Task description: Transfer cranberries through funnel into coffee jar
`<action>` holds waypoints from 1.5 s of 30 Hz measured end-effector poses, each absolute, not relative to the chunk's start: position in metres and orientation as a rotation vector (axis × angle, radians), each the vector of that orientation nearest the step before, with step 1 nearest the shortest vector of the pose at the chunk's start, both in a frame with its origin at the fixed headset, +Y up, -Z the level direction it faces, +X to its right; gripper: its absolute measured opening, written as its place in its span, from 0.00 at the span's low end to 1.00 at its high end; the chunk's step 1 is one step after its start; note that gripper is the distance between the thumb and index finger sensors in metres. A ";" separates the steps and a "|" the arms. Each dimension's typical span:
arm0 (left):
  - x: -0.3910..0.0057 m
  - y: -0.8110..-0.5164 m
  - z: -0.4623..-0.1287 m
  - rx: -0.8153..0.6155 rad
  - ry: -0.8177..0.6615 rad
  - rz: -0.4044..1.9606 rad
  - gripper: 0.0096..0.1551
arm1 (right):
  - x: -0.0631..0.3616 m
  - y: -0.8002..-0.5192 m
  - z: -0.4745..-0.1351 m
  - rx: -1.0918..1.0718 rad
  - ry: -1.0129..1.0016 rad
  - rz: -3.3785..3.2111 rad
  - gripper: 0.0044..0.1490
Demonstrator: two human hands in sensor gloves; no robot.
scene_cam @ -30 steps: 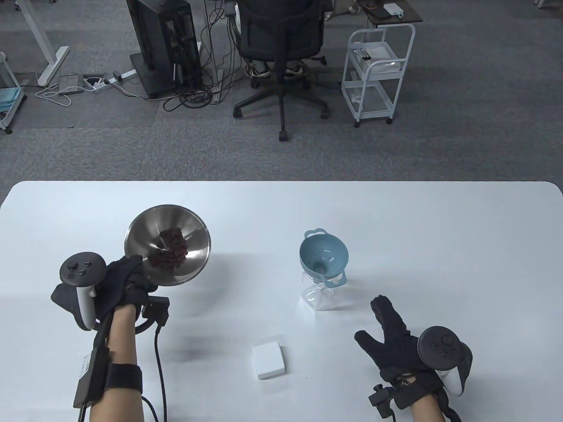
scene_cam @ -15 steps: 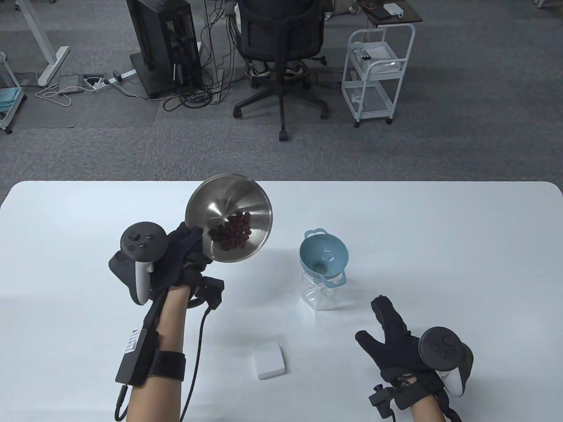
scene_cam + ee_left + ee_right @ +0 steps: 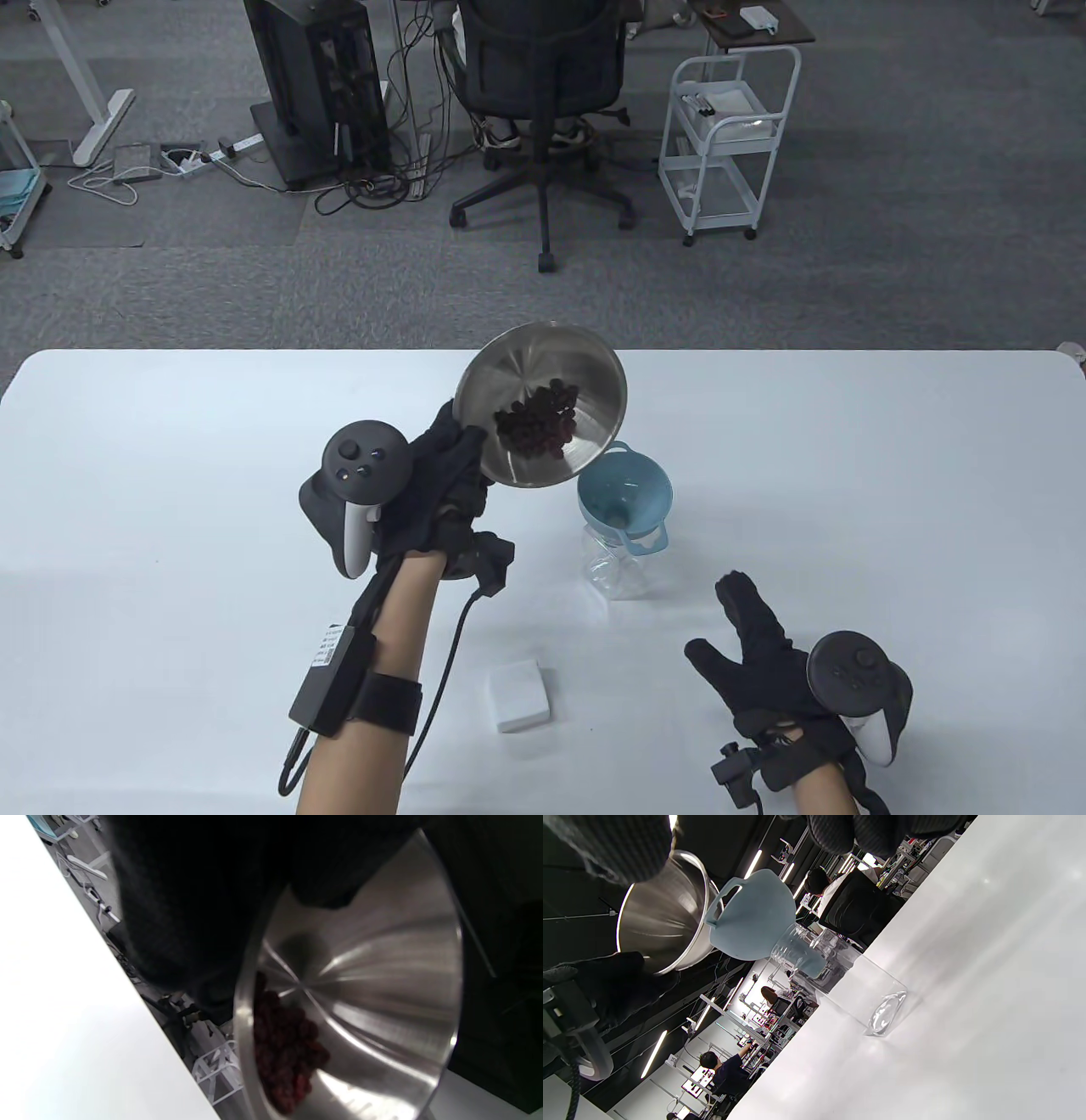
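My left hand grips the rim of a steel bowl holding dark red cranberries, lifted and tilted toward the right. The bowl's lower edge overlaps the top left of a blue funnel that sits in the mouth of a clear square jar. In the left wrist view the cranberries lie at the low side of the bowl. My right hand rests flat on the table, fingers spread, right of the jar. The right wrist view shows the funnel, jar and bowl.
A small white box lies on the white table near the front, between my arms. Beyond the far table edge stand an office chair and a white cart.
My left hand has carried the bowl up and to the right, from the table's left to just over the funnel's left rim. The right hand, funnel and jar have not moved.
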State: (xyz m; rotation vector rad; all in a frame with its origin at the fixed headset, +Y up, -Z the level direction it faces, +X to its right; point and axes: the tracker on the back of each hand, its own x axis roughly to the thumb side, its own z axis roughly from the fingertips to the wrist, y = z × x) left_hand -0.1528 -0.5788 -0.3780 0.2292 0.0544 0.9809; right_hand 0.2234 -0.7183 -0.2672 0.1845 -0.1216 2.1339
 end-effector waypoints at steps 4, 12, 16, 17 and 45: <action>-0.137 -0.582 -0.379 0.238 -0.002 0.973 0.13 | 0.223 -0.718 -0.267 0.184 -0.123 2.132 0.62; -0.118 -0.593 -0.383 0.223 -0.045 1.047 0.12 | 0.223 -0.718 -0.267 0.189 -0.123 2.131 0.62; -0.112 -0.597 -0.385 0.215 -0.069 1.074 0.12 | 0.223 -0.718 -0.267 0.191 -0.124 2.130 0.62; -0.111 -0.598 -0.385 0.218 -0.080 1.077 0.11 | 0.223 -0.718 -0.267 0.191 -0.124 2.130 0.62; -0.096 -0.608 -0.385 0.335 -0.159 1.021 0.11 | 0.223 -0.719 -0.267 0.194 -0.126 2.124 0.62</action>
